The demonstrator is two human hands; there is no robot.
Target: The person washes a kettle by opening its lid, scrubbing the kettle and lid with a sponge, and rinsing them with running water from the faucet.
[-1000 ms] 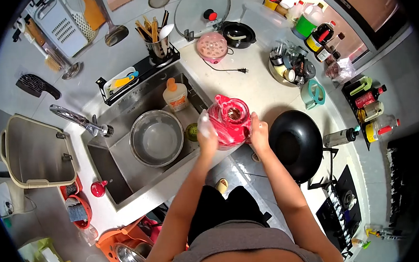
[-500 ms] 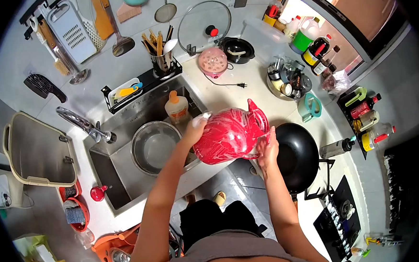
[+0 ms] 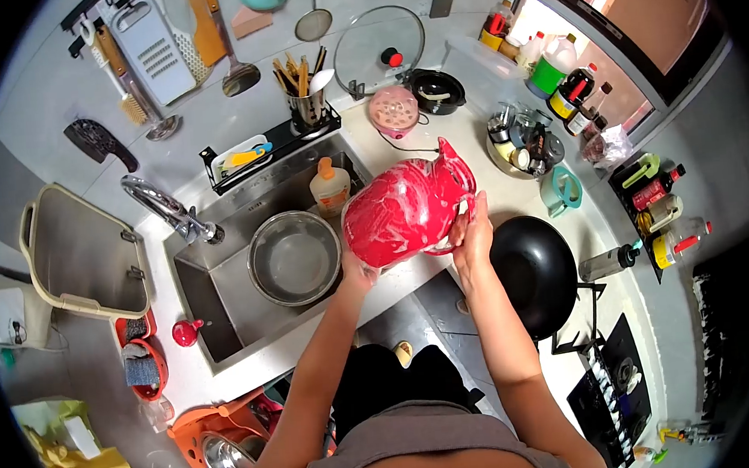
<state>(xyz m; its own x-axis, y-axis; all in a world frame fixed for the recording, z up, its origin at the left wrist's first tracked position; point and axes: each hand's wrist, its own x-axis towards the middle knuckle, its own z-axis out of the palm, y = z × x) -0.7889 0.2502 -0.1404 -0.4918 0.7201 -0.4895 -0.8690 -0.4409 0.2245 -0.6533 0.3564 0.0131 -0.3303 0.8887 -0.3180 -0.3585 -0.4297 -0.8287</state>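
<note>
A red pitcher-shaped pot (image 3: 399, 211) with whitish suds smeared over it is held up above the counter edge, right of the sink, its spout toward the upper right. My left hand (image 3: 361, 272) supports its lower left side, the fingers partly hidden beneath it. At the handle side, my right hand (image 3: 474, 235) is closed round the handle. Left of the pot, a metal bowl (image 3: 294, 258) sits in the sink (image 3: 229, 307), near an orange-capped bottle (image 3: 330, 187). On the counter left of the sink lies a small red lid (image 3: 187, 333).
A black wok (image 3: 533, 276) stands at the right, by the stove (image 3: 611, 391). Behind are a pink steamer (image 3: 393, 110), a black pan (image 3: 437, 91), a bowl of jars (image 3: 520, 152) and a teal jug (image 3: 560, 191). The faucet (image 3: 171, 210) rises behind the sink.
The red pot has tilted, its spout end higher. My left hand has moved from its upper left side down to its lower left. The whole view has shifted slightly.
</note>
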